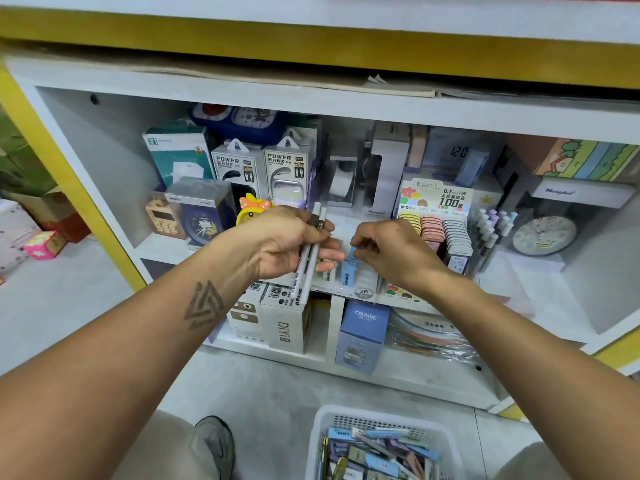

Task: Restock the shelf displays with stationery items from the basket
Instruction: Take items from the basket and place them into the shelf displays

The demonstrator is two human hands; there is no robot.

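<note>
Where floor meets wall — white shelf unit (242, 95), yellow-trimmed, grey floor (273, 393)

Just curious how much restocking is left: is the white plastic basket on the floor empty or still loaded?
Still loaded. The white plastic basket holds a jumble of pastel stationery packets piled up near its rim.
</note>
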